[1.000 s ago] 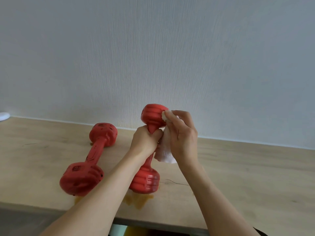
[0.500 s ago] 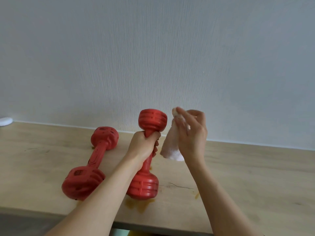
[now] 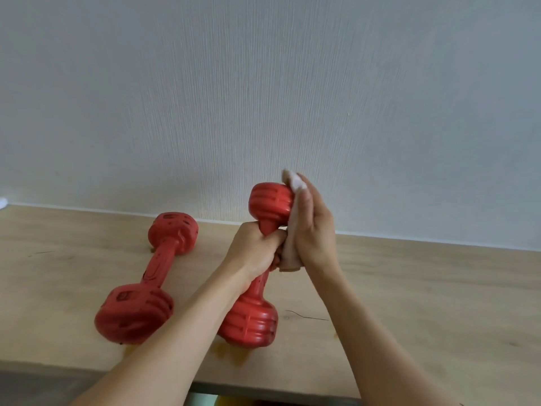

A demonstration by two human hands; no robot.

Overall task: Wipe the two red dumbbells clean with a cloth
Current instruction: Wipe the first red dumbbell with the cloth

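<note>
Two red dumbbells are on the wooden table (image 3: 424,294). One dumbbell (image 3: 159,263) lies flat at the left, untouched. The other dumbbell (image 3: 269,203) stands nearly upright on its lower head, and my left hand (image 3: 253,252) grips its handle. My right hand (image 3: 314,230) presses a white cloth (image 3: 289,254) with straight fingers against the right side of the upper head. The cloth hangs down under the palm to the handle, and its top end shows past the fingertips.
A yellowish wet stain (image 3: 231,351) lies on the table in front of the upright dumbbell, near the front edge. A textured white wall (image 3: 292,98) rises right behind the table. A small white object (image 3: 2,202) sits at the far left edge.
My right hand had lifted the cloth off the dumbbell half a second ago; it now presses the cloth back against the upper head. My left hand keeps its grip on the handle.
</note>
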